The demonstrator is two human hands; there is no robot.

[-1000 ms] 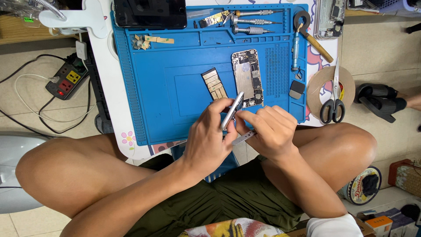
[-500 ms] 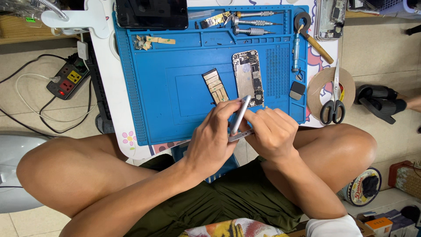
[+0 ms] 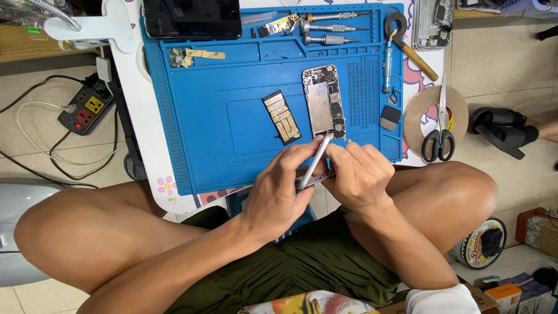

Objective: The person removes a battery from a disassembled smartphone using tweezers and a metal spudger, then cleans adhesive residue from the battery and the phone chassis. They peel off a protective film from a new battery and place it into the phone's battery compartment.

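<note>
Head view: left hand point(image 3: 279, 195) closed around slim silver metal tweezers point(image 3: 314, 163), tips angled up and away. Right hand point(image 3: 359, 174) pinched narrow on small flat grey metal part point(image 3: 321, 178), touching the tweezers. Step judged: fine part handling; steady grip needed. Just beyond fingertips: opened silver phone chassis point(image 3: 323, 102) on blue silicone work mat point(image 3: 232, 128). Further right: black-handled scissors point(image 3: 439, 131).

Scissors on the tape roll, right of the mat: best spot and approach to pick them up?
Take the scissors by the black handle loops, coming from the near side. The loops point toward the person and overhang the edge of the tape roll, so fingers can slip in. The shut blades point away, toward the hammer. This is a judgement from one overhead view.
</note>
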